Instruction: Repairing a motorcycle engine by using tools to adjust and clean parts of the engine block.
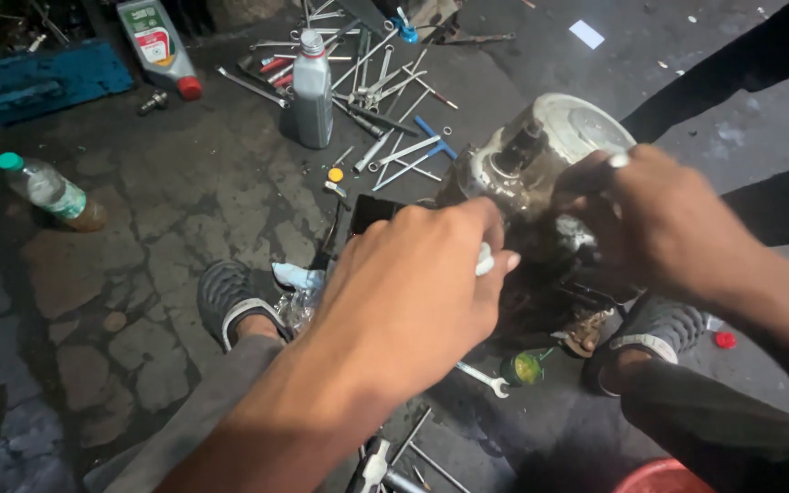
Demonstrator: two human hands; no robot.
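A greasy metal engine part [541, 160] with a round silver cover stands on the stone floor between my feet. My left hand [417, 292] is closed around a small white piece [484, 260] and presses against the part's near side. Over on the part's right side, my right hand [659, 215] grips it, with a ring on one finger. What lies under both hands is hidden.
Wrenches and several loose tools [385, 87] lie spread behind the part, next to a grey oil bottle [312, 91]. Another bottle with a red cap [159, 46], a blue case [38, 82], and a clear plastic bottle [52, 192] sit at left. A spanner [484, 376] lies near my shoes.
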